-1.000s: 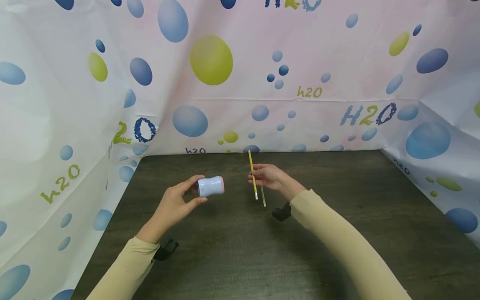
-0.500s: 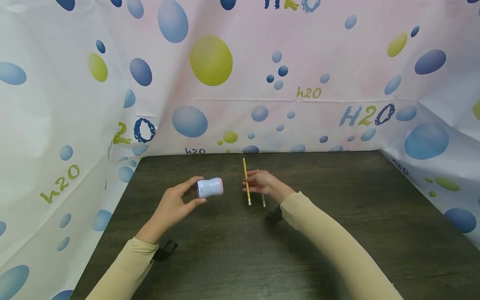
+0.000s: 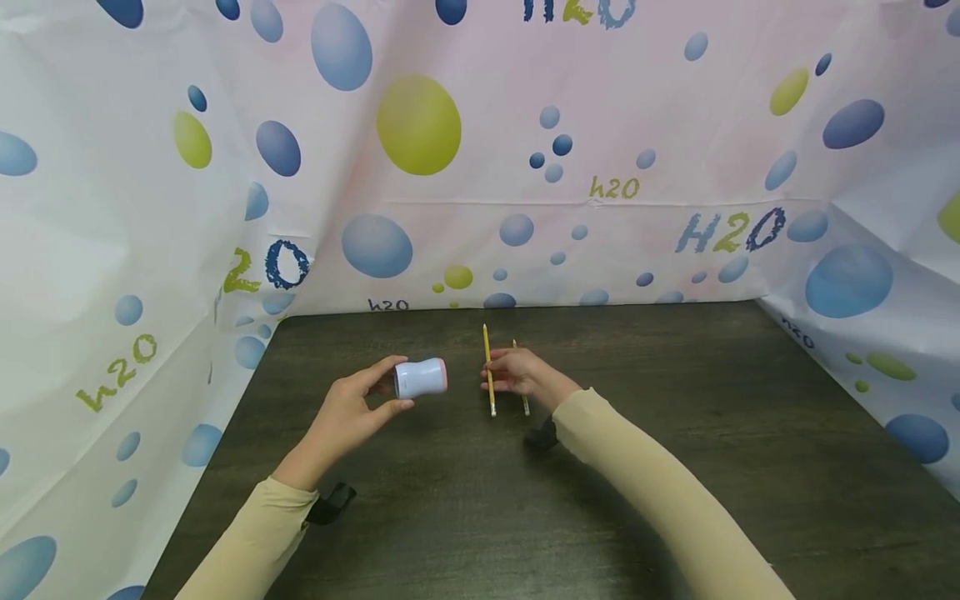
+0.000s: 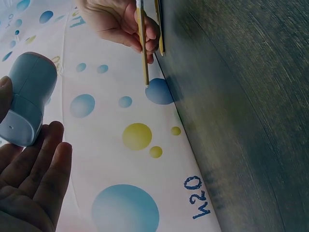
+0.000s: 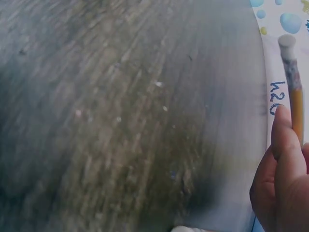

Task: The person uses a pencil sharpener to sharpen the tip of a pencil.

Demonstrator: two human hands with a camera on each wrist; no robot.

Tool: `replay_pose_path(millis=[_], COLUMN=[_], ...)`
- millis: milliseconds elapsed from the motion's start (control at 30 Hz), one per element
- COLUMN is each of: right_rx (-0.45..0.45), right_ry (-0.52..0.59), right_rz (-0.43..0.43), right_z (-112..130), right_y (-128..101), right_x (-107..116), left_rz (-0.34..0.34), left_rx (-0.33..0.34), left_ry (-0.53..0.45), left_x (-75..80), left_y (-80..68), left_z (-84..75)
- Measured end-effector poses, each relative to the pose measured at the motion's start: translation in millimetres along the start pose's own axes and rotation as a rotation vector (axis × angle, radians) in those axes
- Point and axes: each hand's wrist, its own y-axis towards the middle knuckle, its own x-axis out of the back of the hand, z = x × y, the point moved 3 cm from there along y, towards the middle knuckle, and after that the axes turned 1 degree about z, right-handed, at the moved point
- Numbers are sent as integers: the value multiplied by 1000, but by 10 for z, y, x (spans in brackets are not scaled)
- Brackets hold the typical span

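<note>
My left hand [image 3: 394, 384] holds a small pale blue barrel-shaped object with a pink end [image 3: 422, 377] between thumb and fingers, just above the dark table [image 3: 465, 500]. In the left wrist view the same blue object [image 4: 26, 96] lies against my left hand [image 4: 29, 159]. My right hand [image 3: 492, 375] pinches a yellow pencil [image 3: 488, 367], tip pointing away, eraser end toward me. A second pencil [image 3: 525, 403] lies on the table under that hand, partly hidden. The right wrist view shows the held pencil's eraser end [image 5: 291, 67] above my fingers [image 5: 282, 164].
A bubble-patterned white sheet [image 3: 600, 150] walls the table at the back and on both sides. Dark wood surface stretches bare to the right [image 3: 750, 417] and toward me. Black wrist straps [image 3: 330, 504] sit on both sleeves.
My right hand has moved left and lower with the yellow pencil, closer to the blue object. The left hand has stayed in place.
</note>
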Motion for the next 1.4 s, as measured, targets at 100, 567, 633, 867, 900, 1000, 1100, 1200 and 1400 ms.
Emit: replay_pose_path(millis=[100, 567, 633, 867, 900, 1000, 1100, 1200, 1400], right_rx=[-12, 11, 13, 22, 23, 25, 30, 35, 50], right_ry=[6, 16, 10, -58, -71, -103, -138, -160, -183], right_rz=[-14, -82, -97, -143, -152, -180, -215, -239, -261], right_z=[-30, -104, -112, -121, -121, -118, -116, -116, -114], right_y=[34, 71, 74, 64, 63, 64, 69, 71, 60], right_x=[9, -92, -110, -170, -176, -193, -199, -197, -178], left_rz=[3, -12, -10, -6, -6, -5, -3, -1, 0], left_rx=[4, 1, 5, 9, 9, 10, 12, 15, 12], left_ry=[3, -4, -6, -7, -7, -10, -8, -8, -2], left_x=[-3, 16, 19, 27, 28, 34, 42, 49, 60], left_y=[-5, -26, -28, -28, -29, -30, -28, -26, -24], left_z=[8, 21, 25, 30, 30, 28, 26, 25, 27])
